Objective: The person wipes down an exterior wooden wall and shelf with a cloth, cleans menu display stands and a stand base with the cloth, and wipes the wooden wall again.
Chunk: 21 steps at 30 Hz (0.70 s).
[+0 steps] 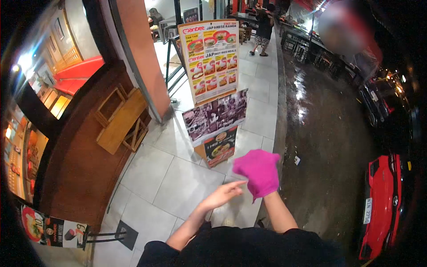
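A bright pink cloth (259, 172) covers my right hand, which holds it up in front of me; the fingers are hidden beneath the fabric and only the wrist (272, 201) and forearm show. Just left of the cloth is my left hand (224, 194), with nothing in it. Its fingers are stretched out toward the cloth's lower left edge, close to it. Beyond both hands stands a tall menu sign (211, 62) with food pictures. Below its menu panel are a black-and-white photo panel (215, 116) and a dark poster (220, 147).
Light grey tiles (173, 182) form the walkway. A wooden bench (120, 122) stands by the brown wall at left. Low at left is a sign on a stand (55, 227). The wet road (320, 147) runs along the right, with a red car (381, 204). A person (264, 29) is further up the walkway.
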{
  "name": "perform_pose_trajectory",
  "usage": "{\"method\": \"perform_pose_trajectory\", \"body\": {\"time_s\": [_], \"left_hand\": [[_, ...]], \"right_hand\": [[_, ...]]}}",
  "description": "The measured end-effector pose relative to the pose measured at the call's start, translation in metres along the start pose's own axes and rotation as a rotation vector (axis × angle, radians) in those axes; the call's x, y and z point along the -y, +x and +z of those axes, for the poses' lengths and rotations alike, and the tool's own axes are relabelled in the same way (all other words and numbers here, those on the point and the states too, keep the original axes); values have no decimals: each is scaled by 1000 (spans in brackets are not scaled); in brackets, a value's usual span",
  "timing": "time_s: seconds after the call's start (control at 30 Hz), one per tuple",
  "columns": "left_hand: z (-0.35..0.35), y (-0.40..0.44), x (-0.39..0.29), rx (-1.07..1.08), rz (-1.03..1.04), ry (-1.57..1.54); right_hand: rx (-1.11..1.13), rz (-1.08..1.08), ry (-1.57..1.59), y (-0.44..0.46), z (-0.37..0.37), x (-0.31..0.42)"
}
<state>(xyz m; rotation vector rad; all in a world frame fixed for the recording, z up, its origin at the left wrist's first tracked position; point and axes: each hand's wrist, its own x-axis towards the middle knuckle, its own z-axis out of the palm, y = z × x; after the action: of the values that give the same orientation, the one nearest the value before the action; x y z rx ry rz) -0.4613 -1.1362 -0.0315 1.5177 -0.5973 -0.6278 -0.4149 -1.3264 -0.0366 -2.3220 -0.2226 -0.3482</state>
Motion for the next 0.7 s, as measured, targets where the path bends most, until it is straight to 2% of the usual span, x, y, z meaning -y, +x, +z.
{"method": "perform_pose_trajectory", "body": {"time_s": [0.13, 0.23, 0.3, 0.37, 0.43, 0.5, 0.53, 0.57, 0.6, 0.67, 0.7], "left_hand": [[-86, 26, -4, -289, -50, -44], [-160, 44, -25, -530, -80, -59], [-201, 65, -31, -694, -71, -34], [-249, 97, -48, -868, -15, -25], [-282, 134, -69, -960, 153, 10], [-304, 169, -82, -1015, 249, 7], [-327, 192, -74, -1071, 298, 177], [-341, 211, -73, -1138, 345, 272], [-351, 228, -75, -1202, 385, 371], [-348, 249, -107, -1220, 306, 272], [-370, 265, -88, -1259, 317, 478]], "right_hand": [[-246, -153, -599, 95, -49, 6], [-419, -158, -1240, 158, -76, 22], [-393, -146, -1365, 201, -89, 44], [-280, -175, -1283, 238, -101, 74], [-225, -204, -1238, 279, -104, 84], [-284, -198, -1213, 335, -84, 32], [-314, -196, -1200, 363, -74, 5], [-345, -96, -1385, 388, -66, -1], [-392, -51, -1311, 405, -56, -12], [-489, -70, -663, 431, -40, -23], [-501, -77, -416, 444, -31, -28]]}}
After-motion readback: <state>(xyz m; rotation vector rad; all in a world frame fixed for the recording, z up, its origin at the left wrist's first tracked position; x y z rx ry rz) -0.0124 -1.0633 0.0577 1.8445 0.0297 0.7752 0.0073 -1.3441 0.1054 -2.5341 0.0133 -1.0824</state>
